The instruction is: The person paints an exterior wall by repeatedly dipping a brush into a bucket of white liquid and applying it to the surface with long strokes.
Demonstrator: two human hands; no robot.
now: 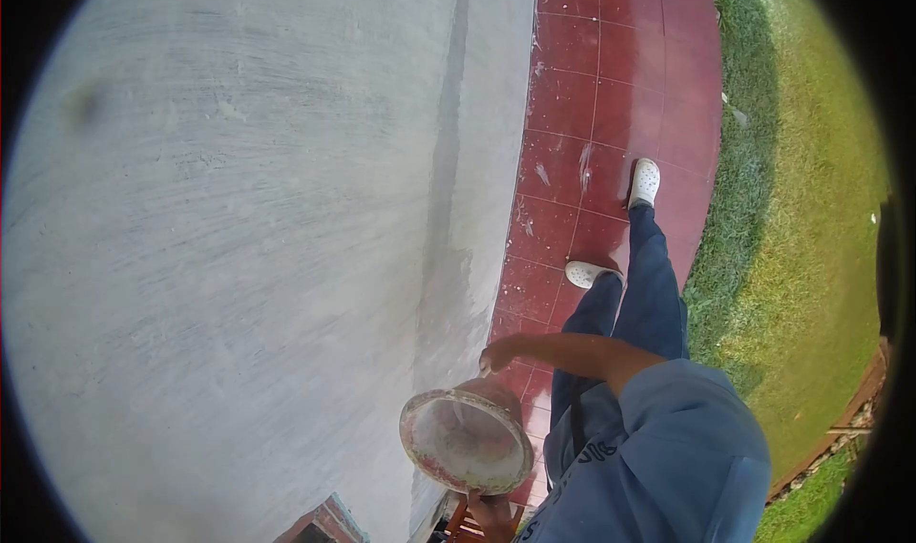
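A bucket, crusted with whitish and reddish residue, is tilted so that its wide mouth and pale-coated inside face me. My right hand closes on its far side, close to the wall; whether it grips a handle or the bucket's edge is not clear. Below the mouth, my left hand grips the rim from the other side, its fingers partly hidden. Held between both hands, the bucket is close in front of a large grey plastered wall with a darker band low down.
Red floor tiles with pale splatters run along the wall. My two white clogs stand on them. Grass borders the tiles. Near the bottom edge are an opening or frame and brown wooden slats.
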